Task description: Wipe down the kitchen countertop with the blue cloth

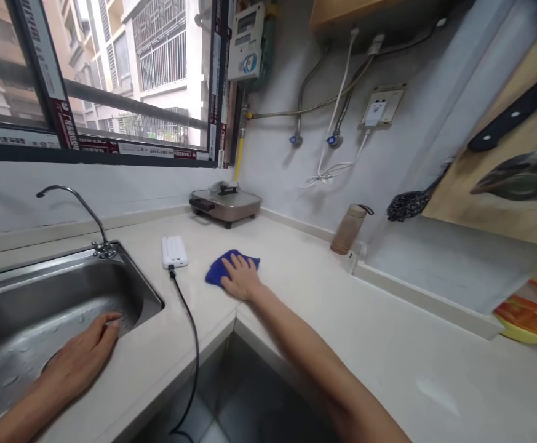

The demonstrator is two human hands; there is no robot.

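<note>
A blue cleaning cloth [217, 271] lies bunched on the white countertop [291, 271], near its inner corner. My right hand [243, 278] presses down on it from above, its fingers a little spread and bent over the fabric. At the left, my left hand [86, 351] rests at the right edge of the steel sink [151, 292], holding nothing, with its fingers loosely stretched toward the basin. A white power bank [174, 252] lies between the sink and the cloth. From it a black cable [189, 317] runs over the counter's front edge and down.
An electric pan with a lid [226, 206] stands in the back corner. Against the right wall is a brown bottle [347, 231]. A curved faucet [81, 206] rises behind the sink. Farther right hang a wooden board [503, 215] and a black-handled knife [510, 117].
</note>
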